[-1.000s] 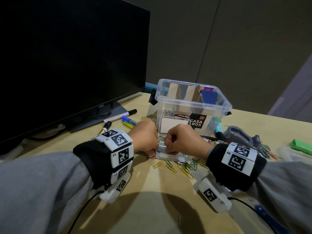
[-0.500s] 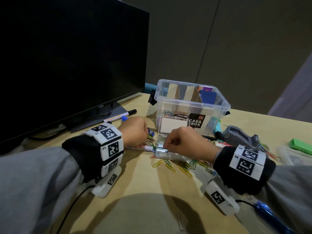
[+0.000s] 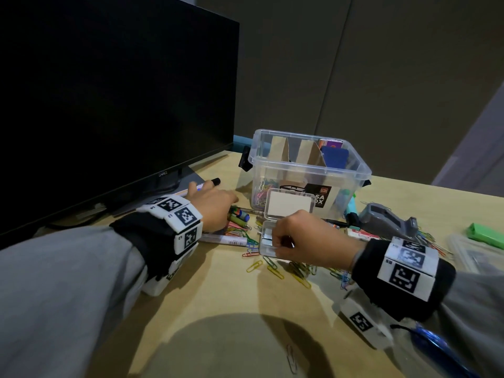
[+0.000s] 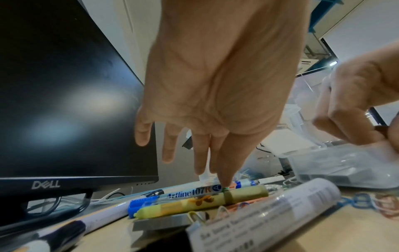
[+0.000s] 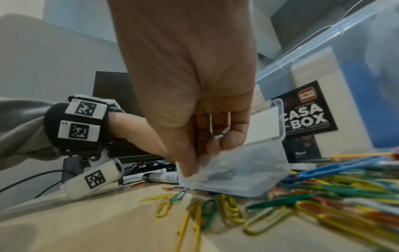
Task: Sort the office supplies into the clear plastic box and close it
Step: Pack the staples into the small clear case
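Observation:
The clear plastic box (image 3: 308, 167) stands open at the back of the desk, with cardboard dividers and some supplies inside. In front of it lies a small clear case (image 3: 265, 240) with its lid raised. My right hand (image 3: 296, 238) grips the case's near edge, thumb and curled fingers pinching it (image 5: 248, 170). My left hand (image 3: 216, 203) hovers to the left with its fingers straight. One fingertip touches a marker (image 4: 194, 193) beside a yellow highlighter (image 4: 200, 202). Several coloured paper clips (image 3: 272, 268) are scattered around the case.
A black monitor (image 3: 109, 105) fills the left side, with a black-capped marker (image 3: 215, 181) by its stand. A grey stapler (image 3: 387, 219), a green item (image 3: 485, 233) and a clear lid (image 3: 474, 252) lie at the right. A blue pen (image 3: 436, 347) is near my right sleeve.
My left hand has let go of the small case, moved left to the markers and straightened its fingers. My right hand has stayed on the case.

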Demonstrator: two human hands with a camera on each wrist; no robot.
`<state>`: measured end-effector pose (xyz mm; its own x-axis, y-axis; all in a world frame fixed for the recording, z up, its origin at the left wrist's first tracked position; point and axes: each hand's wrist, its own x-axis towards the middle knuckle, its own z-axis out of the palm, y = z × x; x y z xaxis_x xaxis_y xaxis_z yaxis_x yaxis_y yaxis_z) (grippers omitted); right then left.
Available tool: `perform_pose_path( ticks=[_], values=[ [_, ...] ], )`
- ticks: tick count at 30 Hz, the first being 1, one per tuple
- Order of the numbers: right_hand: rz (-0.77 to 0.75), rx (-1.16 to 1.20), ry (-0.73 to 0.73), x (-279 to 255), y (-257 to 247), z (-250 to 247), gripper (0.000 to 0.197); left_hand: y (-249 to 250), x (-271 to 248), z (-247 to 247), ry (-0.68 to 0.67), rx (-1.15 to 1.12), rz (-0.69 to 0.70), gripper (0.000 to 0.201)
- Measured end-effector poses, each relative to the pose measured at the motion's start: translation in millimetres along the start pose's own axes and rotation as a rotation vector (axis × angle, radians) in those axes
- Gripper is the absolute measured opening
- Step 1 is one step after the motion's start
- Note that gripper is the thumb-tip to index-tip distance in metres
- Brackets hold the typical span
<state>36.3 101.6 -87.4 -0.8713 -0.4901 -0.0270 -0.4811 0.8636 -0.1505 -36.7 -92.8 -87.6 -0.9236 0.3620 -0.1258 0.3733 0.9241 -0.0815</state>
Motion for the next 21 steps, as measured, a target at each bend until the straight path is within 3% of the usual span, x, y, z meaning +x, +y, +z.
perform_pose_path(
  ticks=[6, 12, 21],
  values=[
    [0.042, -0.024, -0.018, -10.1, 10.8, -1.9, 0.011, 9.1, -2.0, -4.5, 0.009, 0.004, 0.18, 0.058],
    [0.039, -0.03, -0.028, -16.0, 12.9, -3.9, 0.008, 28.8, 7.3, -4.2, 0.053, -0.039, 0.356, 0.041],
    [0.057, -0.027, -0.021, -24.8, 21.2, -5.7, 0.007, 49.2, 23.7, -3.2, 0.008, 0.025, 0.367, 0.032]
  ],
)
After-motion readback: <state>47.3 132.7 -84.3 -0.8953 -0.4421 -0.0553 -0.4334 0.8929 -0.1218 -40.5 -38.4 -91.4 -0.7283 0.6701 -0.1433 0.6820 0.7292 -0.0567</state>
